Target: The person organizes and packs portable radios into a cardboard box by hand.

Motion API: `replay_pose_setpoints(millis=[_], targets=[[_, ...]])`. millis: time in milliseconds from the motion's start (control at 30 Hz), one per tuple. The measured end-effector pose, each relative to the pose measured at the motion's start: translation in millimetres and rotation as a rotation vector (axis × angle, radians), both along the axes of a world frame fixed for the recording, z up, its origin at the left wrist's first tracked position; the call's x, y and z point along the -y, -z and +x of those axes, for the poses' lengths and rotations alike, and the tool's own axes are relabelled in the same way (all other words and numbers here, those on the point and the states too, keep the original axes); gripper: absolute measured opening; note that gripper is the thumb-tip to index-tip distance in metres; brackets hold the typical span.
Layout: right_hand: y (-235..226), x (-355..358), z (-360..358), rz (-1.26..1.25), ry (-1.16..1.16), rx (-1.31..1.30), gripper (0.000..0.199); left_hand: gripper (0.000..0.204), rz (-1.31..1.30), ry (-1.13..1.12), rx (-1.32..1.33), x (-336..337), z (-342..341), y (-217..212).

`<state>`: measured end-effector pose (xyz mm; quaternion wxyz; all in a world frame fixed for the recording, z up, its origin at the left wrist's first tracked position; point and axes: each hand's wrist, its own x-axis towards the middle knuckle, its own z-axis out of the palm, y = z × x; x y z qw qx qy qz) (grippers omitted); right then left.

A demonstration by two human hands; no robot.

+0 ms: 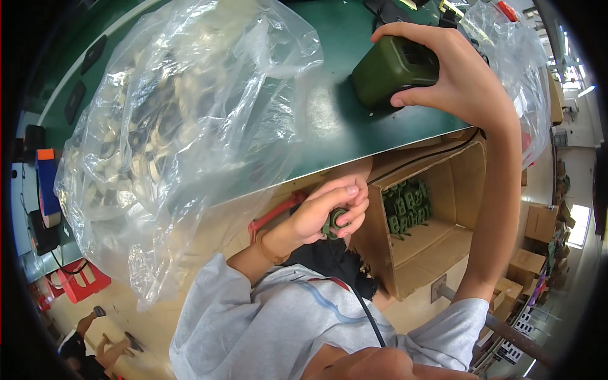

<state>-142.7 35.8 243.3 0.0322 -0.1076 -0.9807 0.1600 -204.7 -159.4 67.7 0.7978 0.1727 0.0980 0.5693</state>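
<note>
My right hand [465, 79] grips a dark green, rounded box-like device [382, 75] on the green tabletop. The fingers reach over its far side and the thumb presses its near side. Below the table's front edge, close to my body, my left hand [316, 206] is closed around a small green part with a round, ring-like end [339, 218]. The fingers cover much of that part, so its exact kind does not show. A thin black cord [367, 310] runs up my shirt toward this hand; whether it joins the part I cannot tell.
A large clear plastic bag [183, 120] of pale parts covers the table's left side. Under the table edge stands an open cardboard box [437, 250] with several green parts [405, 206]. Another clear bag [513, 69] lies at the right. A person [85, 348] shows at lower left.
</note>
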Motion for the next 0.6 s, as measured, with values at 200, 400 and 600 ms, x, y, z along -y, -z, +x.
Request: replay_pose_setpoints(millis=[200, 400, 600], targets=[[3, -2, 1, -0.018, -0.004, -0.026, 0.062, 0.024, 0.046, 0.026, -0.035, -1, 6, -6], [-22, 16, 14, 0.224, 0.059, -0.09, 0.077, 0.025, 0.038, 0.015, -0.019, -3, 6, -9], [20, -21, 57, -0.254, 0.163, -0.279, 0.089, 0.025, 0.038, 0.017, -0.048, -2, 13, -8]])
